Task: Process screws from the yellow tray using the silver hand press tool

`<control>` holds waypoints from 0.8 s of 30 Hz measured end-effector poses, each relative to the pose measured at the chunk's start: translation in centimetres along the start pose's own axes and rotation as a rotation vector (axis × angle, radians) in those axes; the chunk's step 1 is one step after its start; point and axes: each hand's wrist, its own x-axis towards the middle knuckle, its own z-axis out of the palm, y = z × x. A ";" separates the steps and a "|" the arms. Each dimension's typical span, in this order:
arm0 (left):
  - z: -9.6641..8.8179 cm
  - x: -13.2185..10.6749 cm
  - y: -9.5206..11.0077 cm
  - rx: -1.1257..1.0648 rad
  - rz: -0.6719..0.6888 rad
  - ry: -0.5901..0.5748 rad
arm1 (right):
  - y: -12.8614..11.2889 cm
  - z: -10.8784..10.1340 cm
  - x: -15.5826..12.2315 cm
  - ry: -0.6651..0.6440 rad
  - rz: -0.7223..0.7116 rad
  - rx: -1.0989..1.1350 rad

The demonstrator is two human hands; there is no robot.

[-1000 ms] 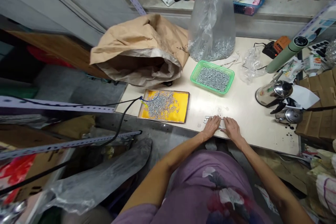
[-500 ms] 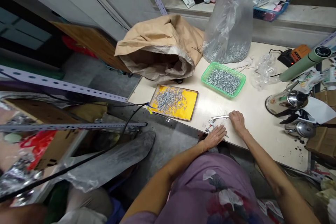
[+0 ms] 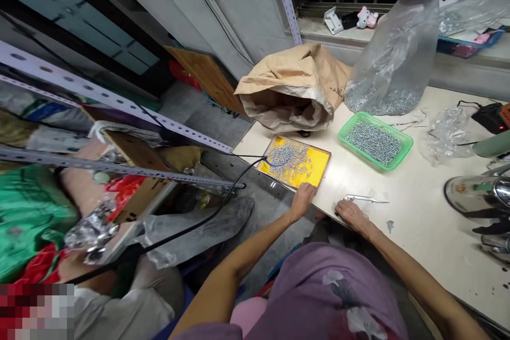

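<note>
My left hand [image 3: 304,199] is at the near right corner of a shallow yellow tray [image 3: 320,161], its fingers curled in. Whatever its fingertips may hold is hidden. A pile of small silver screws [image 3: 290,156] covers much of the tray. My right hand [image 3: 353,215] lies low at the table's front edge, fingers bent over a small metal fitting [image 3: 364,198]. The fitting's long thin arm points right; its other end is mostly covered by my fingers. Just right of that hand, a small grey flat patch [image 3: 390,226] shows on the table.
A green basket [image 3: 407,149] full of screws stands behind my right hand. Farther back are an open brown paper sack [image 3: 295,74] and a clear plastic bag [image 3: 392,58] with screws. A black cable [image 3: 215,212] crosses at left. Steel kettles [image 3: 470,196] stand at right.
My left hand has left the metal fitting for the tray's corner and is now curled. My right hand has come onto the fitting. The view has swung left.
</note>
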 end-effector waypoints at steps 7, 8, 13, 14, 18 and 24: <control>-0.9 6.1 -2.1 0.082 -0.333 -0.118 | 1.7 1.5 -0.8 0.252 0.123 0.069; -0.8 6.4 -2.2 0.098 -0.350 -0.159 | 1.7 1.6 -0.8 0.258 0.129 0.061; -1.3 6.9 -2.6 0.178 -0.324 -0.300 | 0.4 0.7 -0.4 0.376 0.193 0.142; -1.5 6.9 -2.7 0.188 -0.299 -0.312 | -0.2 0.2 -0.2 0.429 0.241 0.183; -2.4 6.8 -3.2 0.142 -0.186 -0.262 | -1.5 -3.8 1.3 0.731 0.665 0.315; -1.5 5.3 0.3 -0.229 -0.136 -0.265 | 4.7 -12.8 2.5 0.947 0.785 0.193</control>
